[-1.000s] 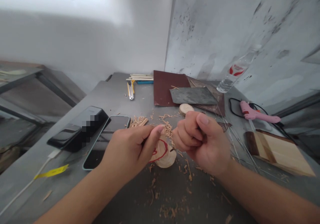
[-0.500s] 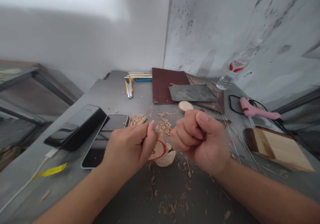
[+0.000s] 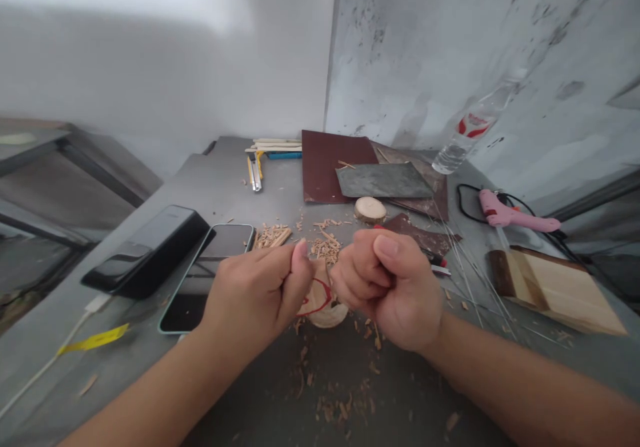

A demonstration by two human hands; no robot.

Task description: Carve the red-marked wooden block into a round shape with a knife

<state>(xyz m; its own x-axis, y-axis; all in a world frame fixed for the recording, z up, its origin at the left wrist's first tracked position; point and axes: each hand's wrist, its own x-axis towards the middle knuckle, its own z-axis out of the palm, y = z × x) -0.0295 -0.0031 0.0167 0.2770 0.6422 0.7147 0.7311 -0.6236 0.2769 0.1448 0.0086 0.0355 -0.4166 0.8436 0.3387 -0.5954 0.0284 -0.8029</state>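
Observation:
My left hand (image 3: 257, 290) is closed in a fist, thumb pressed down along the bent forefinger. My right hand (image 3: 390, 284) is also closed, its thumb lying over the curled fingers. Whatever either hand grips, if anything, is hidden. The two fists face each other over a wooden piece with a red line drawn on it (image 3: 320, 294). My hands partly cover this piece, and I cannot tell whether they touch it. Wood shavings (image 3: 327, 246) lie just beyond the hands, with more on the near tabletop.
A phone (image 3: 185, 304) and a black device (image 3: 145, 254) lie left. Behind are a utility knife (image 3: 255, 172), sandpaper sheets (image 3: 337, 167) and a round wood slice (image 3: 370, 210). To the right are a pink glue gun (image 3: 515, 214), thin wires (image 3: 470, 274), a wood block (image 3: 565, 290) and a water bottle (image 3: 470, 130).
My right hand has moved left, closer to my left hand, uncovering a dark brown scrap and a red-and-silver tool behind it. The left hand has barely shifted; both stay closed.

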